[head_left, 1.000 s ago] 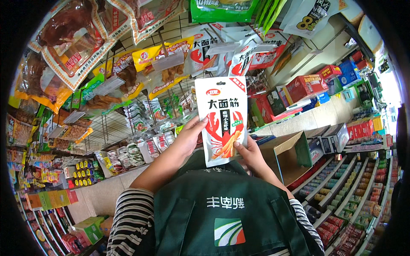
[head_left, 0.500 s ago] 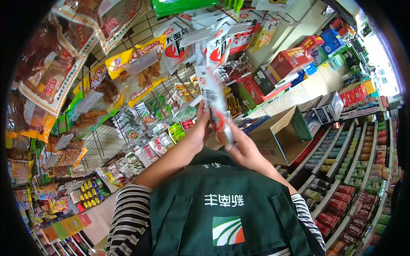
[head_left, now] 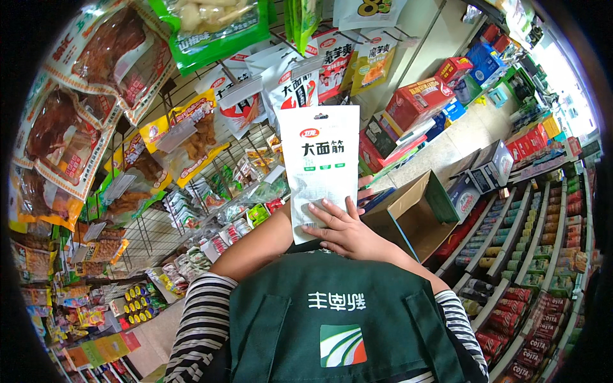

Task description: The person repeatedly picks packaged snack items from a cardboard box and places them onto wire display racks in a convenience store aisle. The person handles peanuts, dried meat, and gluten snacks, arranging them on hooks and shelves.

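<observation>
A white snack packet [head_left: 322, 185] with a small red oval label, dark printing and a hang hole stands upright in front of my chest, its broad face toward me. My left hand [head_left: 365, 187] supports it from behind; only its fingertips show past the packet's right edge, the rest hidden. Flat across the lower part of the packet lies my right hand [head_left: 341, 228], fingers spread and pressing on the surface. Just beyond hang similar white snack packets [head_left: 295, 86] on rack hooks.
A wire rack with bagged meat snacks [head_left: 191, 137] fills the left side, and a green bag [head_left: 217, 38] hangs above. On my right are an open cardboard box [head_left: 418, 214], a red carton [head_left: 418, 102] and curved shelves of drink cans [head_left: 504, 300].
The packet has turned from tilted and nearly edge-on to broad face toward me. My left hand has gone behind it, and my right hand has flattened onto its front.
</observation>
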A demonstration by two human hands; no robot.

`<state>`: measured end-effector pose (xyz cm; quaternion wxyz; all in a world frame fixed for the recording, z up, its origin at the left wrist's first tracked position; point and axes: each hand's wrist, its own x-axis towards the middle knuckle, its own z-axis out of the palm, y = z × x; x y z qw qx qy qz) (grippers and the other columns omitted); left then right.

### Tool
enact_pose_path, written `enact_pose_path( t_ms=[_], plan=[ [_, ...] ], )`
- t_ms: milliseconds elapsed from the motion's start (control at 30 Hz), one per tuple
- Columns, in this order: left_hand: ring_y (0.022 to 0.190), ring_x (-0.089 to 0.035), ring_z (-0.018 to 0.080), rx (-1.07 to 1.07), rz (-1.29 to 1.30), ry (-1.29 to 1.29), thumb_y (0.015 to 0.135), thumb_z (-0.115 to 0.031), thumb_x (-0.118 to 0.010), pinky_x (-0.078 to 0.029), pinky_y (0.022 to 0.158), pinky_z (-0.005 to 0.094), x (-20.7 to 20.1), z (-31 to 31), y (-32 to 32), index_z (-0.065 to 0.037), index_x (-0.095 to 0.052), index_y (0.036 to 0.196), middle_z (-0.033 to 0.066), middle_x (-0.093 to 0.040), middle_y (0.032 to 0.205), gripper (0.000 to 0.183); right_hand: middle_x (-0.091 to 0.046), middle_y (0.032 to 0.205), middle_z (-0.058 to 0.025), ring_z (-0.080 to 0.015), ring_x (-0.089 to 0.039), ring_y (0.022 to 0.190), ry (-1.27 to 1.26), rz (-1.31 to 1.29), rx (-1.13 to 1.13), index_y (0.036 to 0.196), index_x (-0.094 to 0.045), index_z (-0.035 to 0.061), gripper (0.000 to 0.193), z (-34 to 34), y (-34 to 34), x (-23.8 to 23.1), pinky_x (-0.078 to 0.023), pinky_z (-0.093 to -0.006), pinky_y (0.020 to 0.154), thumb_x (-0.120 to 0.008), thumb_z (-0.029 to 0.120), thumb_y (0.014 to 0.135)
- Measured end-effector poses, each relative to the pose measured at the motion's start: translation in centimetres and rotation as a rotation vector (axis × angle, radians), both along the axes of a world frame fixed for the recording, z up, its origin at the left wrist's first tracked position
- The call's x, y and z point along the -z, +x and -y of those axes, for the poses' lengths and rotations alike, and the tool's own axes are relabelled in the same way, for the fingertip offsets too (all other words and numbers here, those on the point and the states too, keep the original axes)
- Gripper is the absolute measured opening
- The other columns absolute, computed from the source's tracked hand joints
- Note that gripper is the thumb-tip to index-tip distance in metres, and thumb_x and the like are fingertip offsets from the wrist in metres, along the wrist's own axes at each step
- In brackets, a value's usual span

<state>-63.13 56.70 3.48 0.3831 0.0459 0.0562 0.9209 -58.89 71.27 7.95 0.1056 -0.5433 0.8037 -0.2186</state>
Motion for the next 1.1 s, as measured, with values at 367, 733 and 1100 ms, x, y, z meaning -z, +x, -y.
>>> enact_pose_path(
  t_ms=[367, 733, 1100],
  plan=[
    [0.120, -0.028, 0.0345, 0.048, -0.057, -0.093, 0.079, -0.064, -0.022, -0.024, 0.093, 0.0578, -0.5, -4.1, -2.4, -0.027, -0.027, 0.129, 0.0147, -0.021, 0.135, 0.062, -0.022, 0.138, -0.0040, -0.0267, -0.017, 0.128, -0.081, 0.016, 0.031, 0.122, -0.043, 0.0218, 0.041, -4.3, -1.8, 0.3, -0.006, -0.0556, 0.098, -0.049, 0.019, 0.081],
    [0.094, -0.052, 0.0177, -0.198, 0.052, -0.758, 0.085, -0.040, -0.044, -0.042, 0.083, 0.0339, 3.9, -8.8, -5.6, -0.004, -0.040, 0.113, 0.0068, -0.052, 0.102, 0.045, -0.013, 0.138, -0.0152, -0.0251, -0.012, 0.128, -0.898, 0.826, 0.326, 0.133, -0.017, 0.0060, 0.069, -10.2, -2.9, 3.8, -0.012, -0.0361, 0.103, -0.056, 0.017, 0.077],
    [0.105, -0.043, 0.0207, -0.072, -0.664, -1.201, 0.082, -0.012, -0.050, -0.035, 0.088, 0.0301, 2.9, -12.4, -4.7, -0.006, -0.015, 0.133, 0.0131, -0.039, 0.119, 0.062, -0.056, 0.099, -0.0068, -0.0132, -0.053, 0.089, -1.068, 1.089, 1.235, 0.115, -0.043, 0.0024, 0.038, -24.0, -0.1, 10.5, -0.042, -0.0279, 0.079, -0.054, 0.008, 0.080]
  ],
)
